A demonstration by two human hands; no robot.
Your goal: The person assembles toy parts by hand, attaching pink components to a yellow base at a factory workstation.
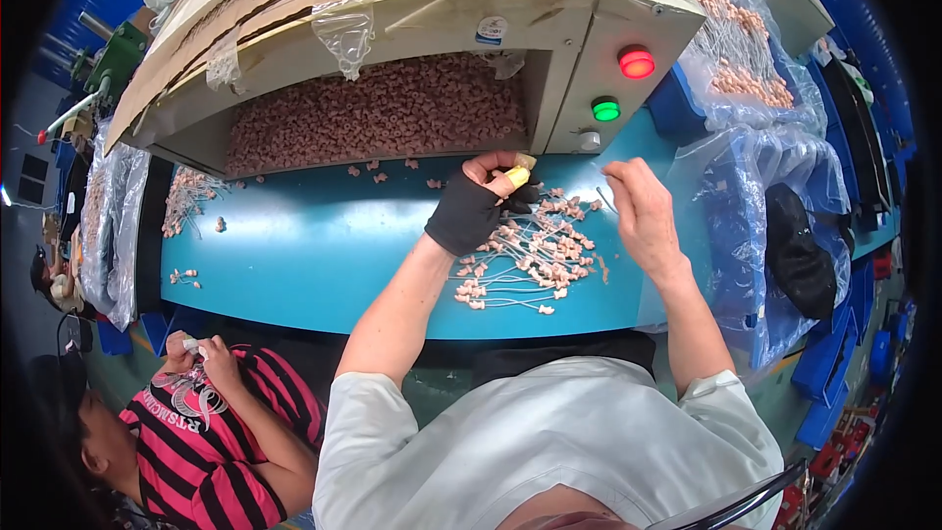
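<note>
Left hand (476,204): curled; you can't tell what its grip holds
Right hand (645,216): your grip holds grey wire (607,200)
Worktop (294,280): wired pink pieces (559,250)

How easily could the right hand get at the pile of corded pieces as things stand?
Probably yes: the right hand is just right of the pile of corded pieces, with nothing visible blocking it; the left hand is only at the far end.

Bright light, white glare on blue tabletop (285,280), dark fisheye edges
</note>
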